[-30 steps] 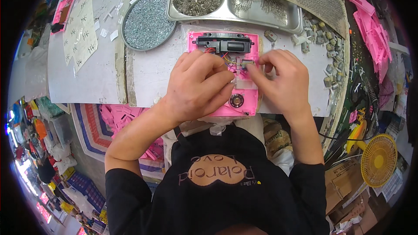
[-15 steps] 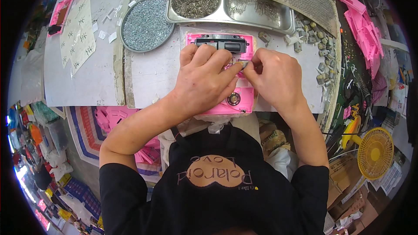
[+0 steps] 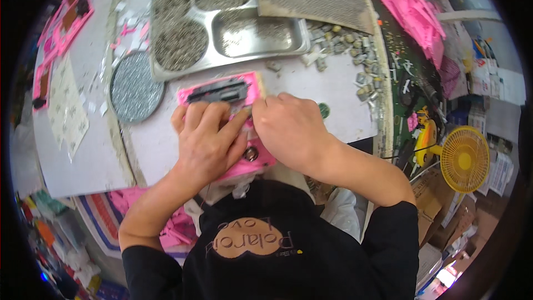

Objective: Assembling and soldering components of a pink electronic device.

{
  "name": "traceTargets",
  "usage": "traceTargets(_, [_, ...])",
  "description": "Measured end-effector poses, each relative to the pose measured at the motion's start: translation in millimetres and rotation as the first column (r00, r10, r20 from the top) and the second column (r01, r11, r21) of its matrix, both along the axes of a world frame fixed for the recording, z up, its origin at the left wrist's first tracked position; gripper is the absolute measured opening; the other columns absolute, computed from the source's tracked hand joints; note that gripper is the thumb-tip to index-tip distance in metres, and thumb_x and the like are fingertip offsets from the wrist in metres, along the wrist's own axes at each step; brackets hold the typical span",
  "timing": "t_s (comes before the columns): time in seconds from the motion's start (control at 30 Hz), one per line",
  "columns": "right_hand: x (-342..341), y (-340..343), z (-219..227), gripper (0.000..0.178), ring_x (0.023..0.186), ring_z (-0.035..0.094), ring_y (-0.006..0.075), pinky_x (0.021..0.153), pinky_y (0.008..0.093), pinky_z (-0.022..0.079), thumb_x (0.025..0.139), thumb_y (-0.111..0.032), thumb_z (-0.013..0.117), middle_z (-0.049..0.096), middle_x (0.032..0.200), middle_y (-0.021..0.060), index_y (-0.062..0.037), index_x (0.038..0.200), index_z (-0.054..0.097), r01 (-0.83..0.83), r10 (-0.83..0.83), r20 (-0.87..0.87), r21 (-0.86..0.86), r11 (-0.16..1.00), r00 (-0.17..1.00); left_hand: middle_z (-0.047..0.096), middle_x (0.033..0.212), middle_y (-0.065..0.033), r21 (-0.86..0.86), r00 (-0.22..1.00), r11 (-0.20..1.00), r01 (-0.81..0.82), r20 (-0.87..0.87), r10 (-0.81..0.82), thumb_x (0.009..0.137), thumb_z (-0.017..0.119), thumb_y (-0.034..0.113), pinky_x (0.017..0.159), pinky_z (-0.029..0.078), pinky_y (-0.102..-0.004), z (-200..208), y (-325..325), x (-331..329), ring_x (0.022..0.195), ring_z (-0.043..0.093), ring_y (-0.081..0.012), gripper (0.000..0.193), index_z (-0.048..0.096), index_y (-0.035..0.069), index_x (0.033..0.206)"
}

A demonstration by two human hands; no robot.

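Note:
A pink plastic housing [image 3: 257, 90] lies on the worktable in front of me. Across its far end sits a black rectangular part [image 3: 219, 92], and a small round speaker [image 3: 251, 153] shows nearer to me. My left hand [image 3: 202, 141] bends over the housing's left side, its fingers curled onto it and the forefinger reaching to the middle. My right hand [image 3: 291, 128] is closed at the housing's right side, fingertips meeting the left forefinger there. Whatever the right fingertips pinch is hidden behind the knuckles.
Beyond the housing stands a metal compartment tray [image 3: 202, 64] of small springs. A round dish [image 3: 137, 86] of small metal pieces is at left. Small metal blocks [image 3: 361, 69] lie scattered at right, near a green round piece [image 3: 323, 110]. A yellow fan [image 3: 465, 159] stands far right.
The whole view has tilted and shifted, so table and housing appear further left. My right hand has turned, its back now covering the pinch. The green round piece has come into sight beside it.

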State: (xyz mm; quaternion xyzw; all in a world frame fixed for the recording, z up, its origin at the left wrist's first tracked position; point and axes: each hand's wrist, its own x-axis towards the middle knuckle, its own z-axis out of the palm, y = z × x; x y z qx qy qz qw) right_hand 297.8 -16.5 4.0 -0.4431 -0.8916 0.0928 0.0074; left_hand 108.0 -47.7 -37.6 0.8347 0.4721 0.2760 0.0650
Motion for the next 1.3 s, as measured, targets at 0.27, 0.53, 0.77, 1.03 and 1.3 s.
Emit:
traceTargets(0.27, [294, 249, 4, 0.042, 0.078, 0.067, 0.0164, 0.064, 0.0301, 0.054, 0.091, -0.026, 0.074, 0.071, 0.096, 0.0074, -0.0067, 0.127, 0.067, 0.744, -0.703, -0.497, -0.158, 0.65, 0.508, 0.055, 0.093, -0.0033, -0.066, 0.974, 0.984, 0.166, 0.166, -0.153, 0.061, 0.085, 0.014, 0.082, 0.038, -0.0422, 8, 25, -7, 0.087, 0.053, -0.0259, 0.035, 0.072, 0.013, 0.093])
traceTargets(0.53, [481, 439, -74, 0.025, 0.07, 0.071, 0.0299, 0.062, 0.04, 0.063, 0.089, -0.007, 0.078, 0.07, 0.087, 0.0179, 0.0063, 0.1, 0.059, 0.71, -0.551, -0.792, -0.545, 0.445, -0.263, 0.059, 0.1, -0.0009, 0.001, 0.961, 0.974, 0.225, 0.165, -0.222, 0.063, 0.073, 0.016, 0.083, 0.042, -0.0394, -8, 37, -21, 0.093, 0.056, -0.023, 0.023, 0.069, 0.015, 0.085])
traceTargets(0.77, [486, 426, -19, 0.022, 0.068, 0.067, 0.0235, 0.062, 0.0341, 0.059, 0.089, 0.0, 0.073, 0.069, 0.09, 0.0141, 0.0034, 0.107, 0.061, 0.795, -0.369, -0.928, -0.18, 0.58, 0.059, 0.059, 0.1, -0.0028, 0.076, 0.964, 0.975, 0.206, 0.154, -0.216, 0.059, 0.079, 0.014, 0.08, 0.045, -0.0408, -10, 45, -16, 0.092, 0.056, -0.0266, 0.028, 0.071, 0.015, 0.087])
traceTargets(1.03, [350, 116, 73, 0.037, 0.107, 0.065, 0.0285, 0.09, 0.0399, 0.055, 0.097, -0.001, 0.063, 0.064, 0.119, 0.0204, 0.0051, 0.132, 0.052, 0.569, -0.113, -0.991, -0.051, 0.821, 0.074, 0.057, 0.124, -0.0094, 0.144, 0.968, 0.959, 0.244, 0.017, -0.249, 0.067, 0.079, 0.014, 0.098, 0.043, -0.0459, -4, 61, 0, 0.115, 0.053, -0.0322, 0.036, 0.068, 0.014, 0.101])
traceTargets(1.3, [211, -35, 72, 0.056, 0.103, 0.067, 0.0258, 0.093, 0.0379, 0.054, 0.087, -0.012, 0.063, 0.065, 0.113, 0.0195, 0.0017, 0.138, 0.048, 0.284, -0.282, -0.956, -0.249, 0.926, 0.081, 0.056, 0.124, -0.0121, 0.025, 0.954, 0.987, 0.161, 0.253, -0.162, 0.078, 0.08, 0.012, 0.101, 0.043, -0.0437, 9, 64, -15, 0.117, 0.054, -0.0301, 0.041, 0.064, 0.01, 0.115])
